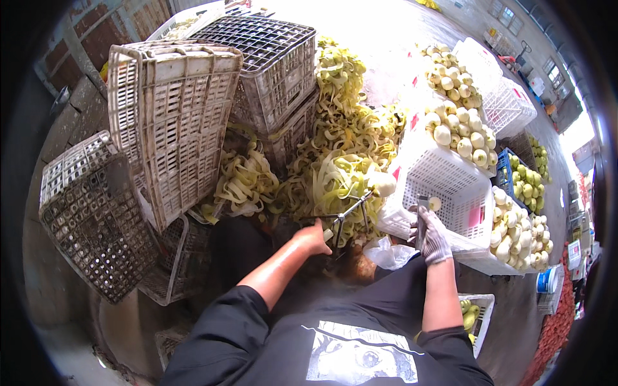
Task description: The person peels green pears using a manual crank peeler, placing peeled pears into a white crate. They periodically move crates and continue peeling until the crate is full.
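My bare left hand (313, 238) grips the handle of a metal crank device (341, 217) in front of my knees. A peeled pale round fruit or vegetable (382, 184) is stuck on the device's upper end. My right hand (433, 236), in a light knit glove, holds a flat metal-bladed tool (422, 222) upright at the near wall of a white plastic crate (449, 186). One peeled piece (434, 203) lies inside that crate, just beyond the gloved fingers. Long yellow-green peelings (345, 176) are heaped behind and under the device.
Stacked dirty crates (178, 130) stand at the left. Crates of peeled produce (463, 130) stand at the right, with a blue crate (507, 169) of green unpeeled ones beyond. A clear plastic bag (391, 253) lies between my knees. A crate of green produce (483, 321) sits near my right elbow.
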{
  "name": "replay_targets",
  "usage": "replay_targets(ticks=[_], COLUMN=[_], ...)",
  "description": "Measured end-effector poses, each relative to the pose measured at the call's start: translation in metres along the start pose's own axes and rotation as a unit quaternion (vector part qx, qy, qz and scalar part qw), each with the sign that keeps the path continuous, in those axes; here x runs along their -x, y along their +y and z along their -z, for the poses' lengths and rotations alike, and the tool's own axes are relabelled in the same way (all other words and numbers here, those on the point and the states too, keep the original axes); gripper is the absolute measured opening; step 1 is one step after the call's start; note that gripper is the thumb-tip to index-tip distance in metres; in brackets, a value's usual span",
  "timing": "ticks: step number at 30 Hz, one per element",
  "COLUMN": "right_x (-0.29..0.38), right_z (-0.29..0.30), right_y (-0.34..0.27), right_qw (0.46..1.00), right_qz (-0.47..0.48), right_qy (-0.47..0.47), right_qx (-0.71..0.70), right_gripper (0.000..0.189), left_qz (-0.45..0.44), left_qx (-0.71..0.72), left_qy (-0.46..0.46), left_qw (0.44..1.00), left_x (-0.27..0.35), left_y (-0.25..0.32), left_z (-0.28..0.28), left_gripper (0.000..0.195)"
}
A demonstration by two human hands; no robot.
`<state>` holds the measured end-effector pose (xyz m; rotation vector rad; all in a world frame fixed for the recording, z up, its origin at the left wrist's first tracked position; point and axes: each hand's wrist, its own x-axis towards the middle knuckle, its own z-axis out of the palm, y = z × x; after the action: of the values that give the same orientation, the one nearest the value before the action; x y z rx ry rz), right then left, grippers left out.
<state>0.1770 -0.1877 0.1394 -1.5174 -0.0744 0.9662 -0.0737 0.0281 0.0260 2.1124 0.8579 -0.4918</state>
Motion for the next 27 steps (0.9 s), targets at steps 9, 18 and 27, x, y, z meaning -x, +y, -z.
replay_targets(ticks=[9, 18, 27], right_x=[-0.094, -0.08, -0.09], right_z=[-0.031, -0.047, -0.048], right_y=[-0.023, 0.029, 0.04], right_qw=[0.987, 0.998, 0.992], right_qz=[-0.107, -0.056, 0.017], right_qy=[-0.052, -0.003, 0.026], right_qx=[0.106, 0.016, 0.119], right_gripper=[0.037, 0.03, 0.034], left_qz=[0.069, 0.094, 0.109], left_qx=[0.002, -0.003, -0.026], left_qy=[0.145, 0.129, 0.111], left_qw=[0.987, 0.987, 0.987], left_x=[-0.013, -0.016, -0.022], left_y=[-0.011, 0.0, -0.004], left_z=[0.031, 0.008, 0.013], left_gripper=[0.033, 0.027, 0.029])
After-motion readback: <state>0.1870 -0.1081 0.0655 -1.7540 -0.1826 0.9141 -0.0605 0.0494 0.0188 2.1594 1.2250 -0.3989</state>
